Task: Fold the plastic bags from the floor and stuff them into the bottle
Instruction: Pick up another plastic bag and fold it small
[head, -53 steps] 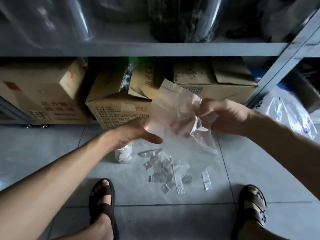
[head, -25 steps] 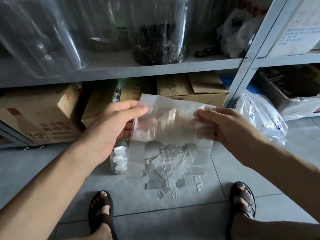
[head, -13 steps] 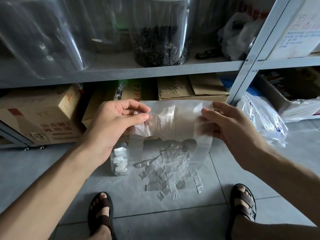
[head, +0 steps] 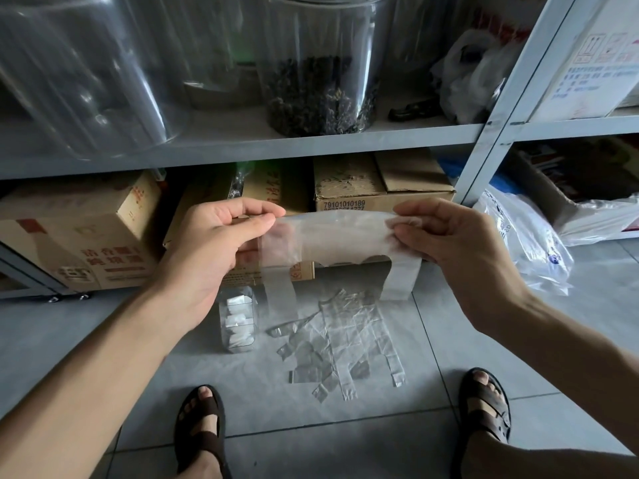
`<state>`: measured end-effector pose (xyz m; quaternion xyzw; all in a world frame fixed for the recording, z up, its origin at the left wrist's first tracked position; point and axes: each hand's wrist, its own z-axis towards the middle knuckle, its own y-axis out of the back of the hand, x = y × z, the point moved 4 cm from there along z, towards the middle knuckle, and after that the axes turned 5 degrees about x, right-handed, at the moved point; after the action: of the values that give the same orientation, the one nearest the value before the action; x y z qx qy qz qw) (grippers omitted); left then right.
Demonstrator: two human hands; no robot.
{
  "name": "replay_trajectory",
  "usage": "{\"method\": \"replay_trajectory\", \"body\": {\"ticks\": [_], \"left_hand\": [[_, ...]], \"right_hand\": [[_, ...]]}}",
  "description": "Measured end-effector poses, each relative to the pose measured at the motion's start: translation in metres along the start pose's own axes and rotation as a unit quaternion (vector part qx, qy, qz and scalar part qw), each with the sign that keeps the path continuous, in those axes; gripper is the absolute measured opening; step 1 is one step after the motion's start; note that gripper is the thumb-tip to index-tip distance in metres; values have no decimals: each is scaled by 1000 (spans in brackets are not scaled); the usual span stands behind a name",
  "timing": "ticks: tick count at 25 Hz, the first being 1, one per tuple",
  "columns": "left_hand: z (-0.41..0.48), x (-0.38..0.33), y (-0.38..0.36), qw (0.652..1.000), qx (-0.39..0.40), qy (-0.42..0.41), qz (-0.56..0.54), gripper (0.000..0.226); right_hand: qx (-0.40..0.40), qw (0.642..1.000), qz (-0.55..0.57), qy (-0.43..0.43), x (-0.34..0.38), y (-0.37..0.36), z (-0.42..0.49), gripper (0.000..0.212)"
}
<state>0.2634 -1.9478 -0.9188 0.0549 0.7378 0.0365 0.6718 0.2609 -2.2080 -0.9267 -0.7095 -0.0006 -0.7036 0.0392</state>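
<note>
Both hands, left hand [head: 211, 243] and right hand [head: 453, 243], pinch the plastic bag [head: 340, 236] stretched sideways, handles hanging downward.

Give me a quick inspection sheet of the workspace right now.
Surface: grey tiled floor, sandalled feet on it.
Job's things: plastic bag held up stretched, handles hanging; bottle upright on floor, folded bags inside; loose bags piled beside it.
Clutter: printed bag on floor at right.
Hands: left hand and right hand each pinch the bag's top edge.
Cables: nothing seen.
Surroundings: metal shelf with jar above, cardboard boxes below.
</note>
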Motion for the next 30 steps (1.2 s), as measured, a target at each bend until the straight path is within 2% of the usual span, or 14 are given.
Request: {"method": "replay_trajectory", "body": {"ticks": [8,13,16,22,27,30], "left_hand": [[4,5,0,1000,9,2,-2,17],[4,5,-3,1000,9,2,9,18],[4,5,-3,1000,5,-3,18,18],[4,5,-1,999,-8,-11,35,18],[2,3,-3,1000,18,-14,4,13],[3,2,-1,1000,7,-23,8,13]], "right_hand": [[7,991,103,-84,-5,3,1,32],[28,975,157,-153,-18,5,7,21],[32,980,144,-133,-20,6,9,20],[17,997,48,-65,-13,7,7,25],[3,999,16,-51,-11,7,8,25],[4,999,6,-37,-11,7,8,28]]}}
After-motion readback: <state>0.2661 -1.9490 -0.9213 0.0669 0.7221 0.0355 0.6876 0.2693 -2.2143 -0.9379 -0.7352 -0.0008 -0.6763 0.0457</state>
